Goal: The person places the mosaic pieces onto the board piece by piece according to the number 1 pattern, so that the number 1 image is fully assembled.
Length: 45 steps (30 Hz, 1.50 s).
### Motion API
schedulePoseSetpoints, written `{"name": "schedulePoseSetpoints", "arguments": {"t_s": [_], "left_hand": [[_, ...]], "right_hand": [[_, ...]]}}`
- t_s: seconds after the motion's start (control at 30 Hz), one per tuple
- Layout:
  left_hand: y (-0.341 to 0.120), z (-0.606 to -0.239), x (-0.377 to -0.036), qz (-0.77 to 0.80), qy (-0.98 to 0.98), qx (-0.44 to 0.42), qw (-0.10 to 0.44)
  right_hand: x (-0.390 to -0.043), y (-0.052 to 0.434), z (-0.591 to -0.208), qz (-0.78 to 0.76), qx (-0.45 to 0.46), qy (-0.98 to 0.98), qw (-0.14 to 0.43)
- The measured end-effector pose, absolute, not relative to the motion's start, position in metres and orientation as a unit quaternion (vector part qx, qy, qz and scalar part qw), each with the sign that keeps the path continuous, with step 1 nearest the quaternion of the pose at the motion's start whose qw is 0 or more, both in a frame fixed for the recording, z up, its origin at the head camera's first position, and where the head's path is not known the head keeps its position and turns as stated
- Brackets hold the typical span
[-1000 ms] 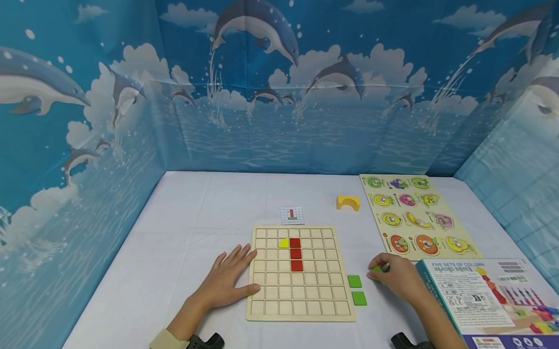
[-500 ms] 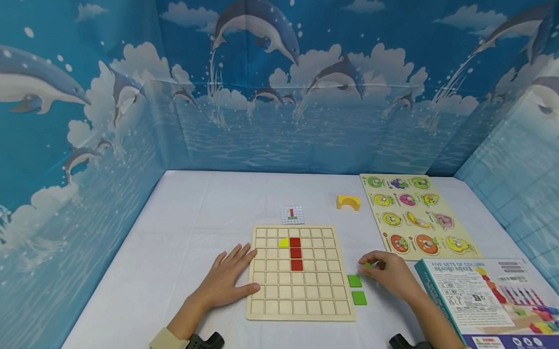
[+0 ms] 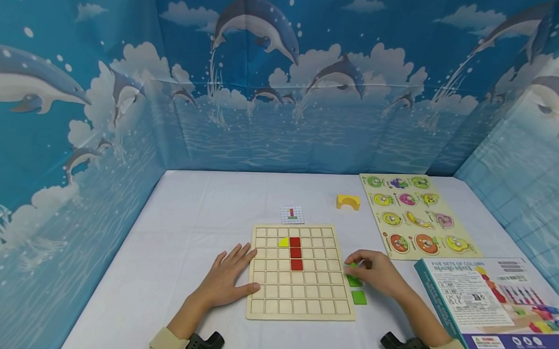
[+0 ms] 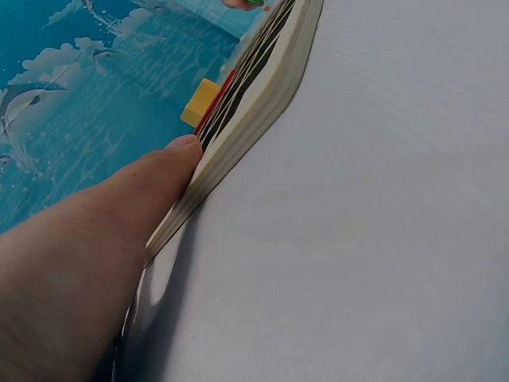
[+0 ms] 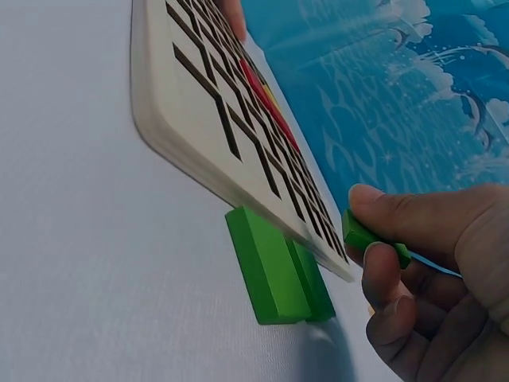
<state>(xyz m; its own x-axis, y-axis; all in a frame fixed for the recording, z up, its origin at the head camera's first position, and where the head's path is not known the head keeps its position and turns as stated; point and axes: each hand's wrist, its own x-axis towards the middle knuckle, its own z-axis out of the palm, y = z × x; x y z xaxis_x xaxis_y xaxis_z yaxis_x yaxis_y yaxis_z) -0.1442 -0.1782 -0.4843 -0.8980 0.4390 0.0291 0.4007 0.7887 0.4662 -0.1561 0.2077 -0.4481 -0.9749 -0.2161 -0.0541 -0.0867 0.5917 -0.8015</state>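
A wooden grid board [image 3: 303, 293] lies on the white table. Three red square tiles [image 3: 296, 253] form a column in its cells, with a yellow rounded piece [image 3: 284, 242] left of the top one. My left hand [image 3: 222, 280] rests spread at the board's left edge, its thumb [image 4: 171, 163] touching the rim. Just off the right edge, my right hand [image 3: 378, 273] pinches a green tile [image 5: 359, 232] between thumb and fingers. Below it, two more green tiles lie by the board: a nearer one [image 3: 359, 297] and a farther one [image 3: 355, 283], partly covered by the hand.
A small printed pattern card [image 3: 292, 215] lies behind the board. Farther right stands a yellow arch block [image 3: 348, 202]. A fruit puzzle board [image 3: 417, 215] and a flat toy box [image 3: 478, 299] take up the right side. Dolphin-printed cloth [image 3: 281, 128] walls the table in.
My right hand has moved left with the green tile, from beside the toy box to over the farther green tile. The left hand has stayed put.
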Motion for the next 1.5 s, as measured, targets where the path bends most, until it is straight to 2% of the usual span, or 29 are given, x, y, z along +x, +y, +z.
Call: {"name": "schedulePoseSetpoints", "arguments": {"t_s": [0.8,1.5], "left_hand": [[-0.178,-0.485,-0.144,0.234,0.946,0.222,0.042],[-0.178,-0.486,-0.145,0.239,0.945,0.221,0.042]], "right_hand": [[-0.157,0.17,-0.451,-0.48,-0.182,0.851,0.111],[-0.159,0.133,-0.444,-0.491,-0.214,0.831,0.149]]}}
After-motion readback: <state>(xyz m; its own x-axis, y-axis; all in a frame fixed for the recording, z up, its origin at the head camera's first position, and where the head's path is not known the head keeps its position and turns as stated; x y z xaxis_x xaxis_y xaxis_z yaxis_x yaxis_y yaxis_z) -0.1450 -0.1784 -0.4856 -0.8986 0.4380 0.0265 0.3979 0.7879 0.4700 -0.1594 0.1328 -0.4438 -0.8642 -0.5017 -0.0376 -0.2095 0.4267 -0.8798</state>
